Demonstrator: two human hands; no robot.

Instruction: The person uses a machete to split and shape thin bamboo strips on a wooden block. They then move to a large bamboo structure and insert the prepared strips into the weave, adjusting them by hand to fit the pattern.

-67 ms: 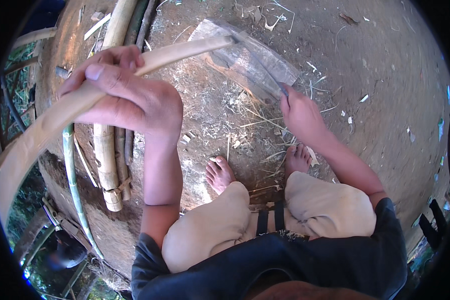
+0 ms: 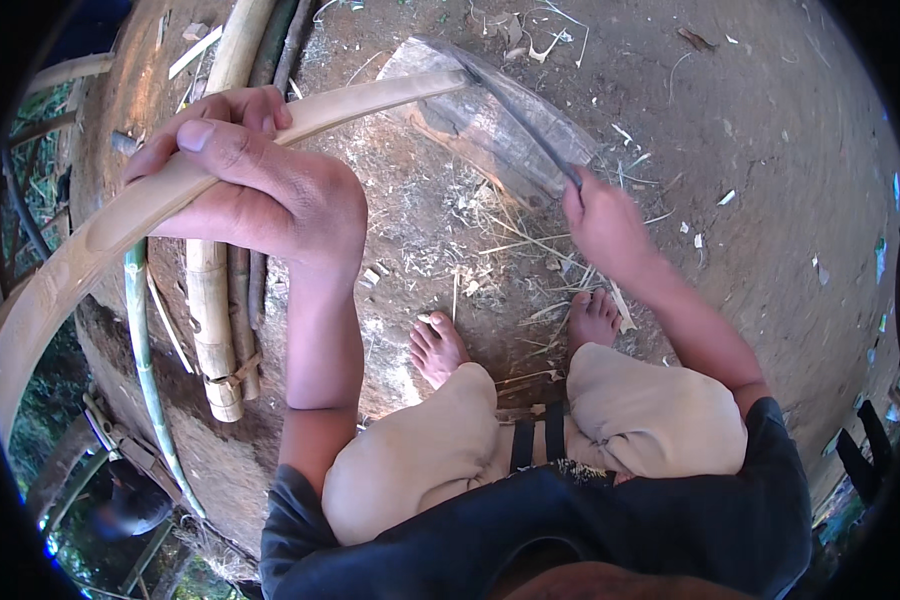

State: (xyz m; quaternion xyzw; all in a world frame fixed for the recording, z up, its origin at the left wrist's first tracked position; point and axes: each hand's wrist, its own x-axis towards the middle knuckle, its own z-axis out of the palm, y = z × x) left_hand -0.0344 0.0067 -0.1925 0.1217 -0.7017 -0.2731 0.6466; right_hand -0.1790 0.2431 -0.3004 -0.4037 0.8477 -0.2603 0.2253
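My left hand (image 2: 260,190) is closed round a long, pale split-bamboo strip (image 2: 370,97), thumb on top. The strip runs from the left rim up to a wooden block (image 2: 455,125) on the ground, its far end over the block. In my closed right hand (image 2: 612,228) is the handle of a long, dark-bladed knife (image 2: 525,130). Its blade slants up and left across the block, and its upper part meets or passes right beside the strip's far end; whether they touch I cannot tell.
Bamboo poles (image 2: 208,300) lie on the ground at the left, with a thin green stem (image 2: 140,320) beside them. Shavings (image 2: 515,235) and chips litter the dirt round the block. My bare feet (image 2: 438,350) are planted below it.
The knife blade, smeared by motion before, now shows clearly and has turned slightly. My right hand has shifted a little to the right; my left hand and the strip have barely moved.
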